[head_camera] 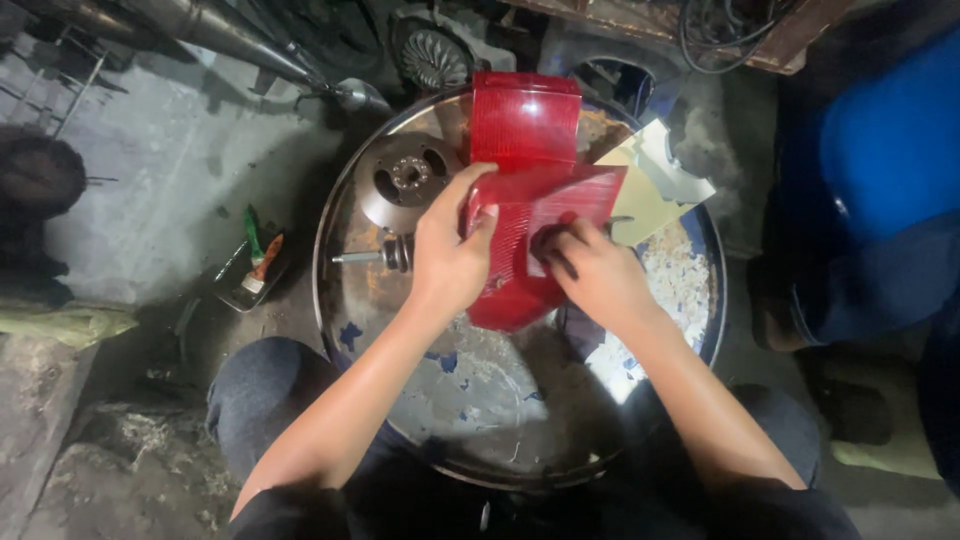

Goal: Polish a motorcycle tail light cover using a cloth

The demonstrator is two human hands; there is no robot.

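My left hand (450,250) grips the left edge of a red ribbed plastic lens cover (520,290), thumb on its top edge. My right hand (595,275) rests on the cover's right side, fingers curled on its ribbed face and holding a small dark tool; I cannot tell what kind. A second red ribbed lens (525,120) stands just behind it. Both are over a round metal drum lid (480,420) with chipped blue paint. My knees flank the lid at the bottom.
A grey metal disc with holes (405,180) and a short shaft (365,257) lie on the lid's left. A pale yellow sheet piece (650,185) lies at its right. A small tray of tools (255,265) sits on the concrete floor left. Another person in blue (880,200) crouches right.
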